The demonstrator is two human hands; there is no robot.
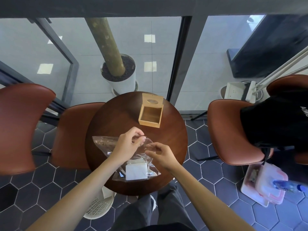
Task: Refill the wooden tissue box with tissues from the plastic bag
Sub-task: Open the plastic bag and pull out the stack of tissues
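Hands: while we pinch the plastic bag mouth, left hand and right hand each close finger and thumb on film.
Tissues: the tissues lie inside, nearest us.
Box: the wooden tissue box stands open beyond our hands, slightly rightward, lid raised.
Obstruction: bare table between; nothing blocks us.

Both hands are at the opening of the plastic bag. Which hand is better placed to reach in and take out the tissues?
Probably the right hand. It pinches the bag's edge close above the tissue stack. The left hand holds the far lip, toward the open wooden tissue box, so it can keep the mouth open.
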